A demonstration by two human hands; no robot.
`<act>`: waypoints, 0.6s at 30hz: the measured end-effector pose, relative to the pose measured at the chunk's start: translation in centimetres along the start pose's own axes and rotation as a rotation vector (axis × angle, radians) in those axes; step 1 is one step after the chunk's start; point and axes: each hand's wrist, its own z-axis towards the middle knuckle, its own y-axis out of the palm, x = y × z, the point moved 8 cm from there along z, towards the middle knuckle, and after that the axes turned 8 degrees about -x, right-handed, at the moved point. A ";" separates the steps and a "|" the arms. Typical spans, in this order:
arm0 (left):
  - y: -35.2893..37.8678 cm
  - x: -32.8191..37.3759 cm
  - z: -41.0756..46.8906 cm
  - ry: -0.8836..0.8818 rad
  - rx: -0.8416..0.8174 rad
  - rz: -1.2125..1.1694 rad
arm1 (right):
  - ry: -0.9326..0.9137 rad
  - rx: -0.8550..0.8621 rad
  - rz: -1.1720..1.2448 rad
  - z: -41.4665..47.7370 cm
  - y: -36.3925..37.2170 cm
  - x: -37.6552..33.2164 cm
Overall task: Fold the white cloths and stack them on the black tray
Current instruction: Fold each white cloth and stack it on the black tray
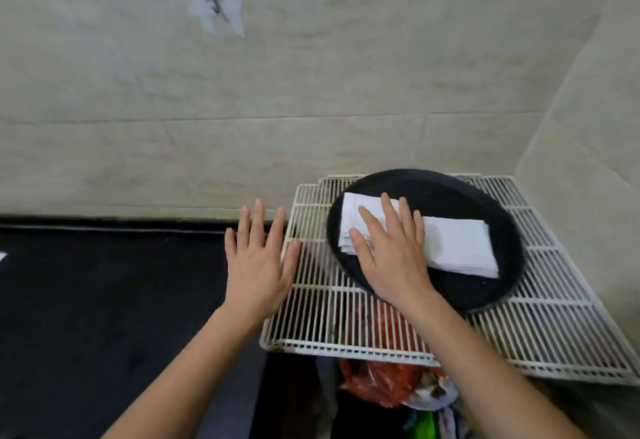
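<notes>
Nearest, I see one orange bag [381,383] below the tray [450,193], under the wire rack [346,317]. The left hand [258,258] is left of the tray, fingers straight and spread wide, holding nothing; I cannot tell whether it touches the rack. The right hand [391,255] lies flat, fingers straight and apart, on the cloths [457,246]: one folded stack in the one tray, layers too fine to count.
</notes>
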 end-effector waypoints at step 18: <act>-13.4 -45.7 -32.6 -0.700 0.078 0.224 | -0.627 -0.306 -0.047 -8.1 23.2 -50.3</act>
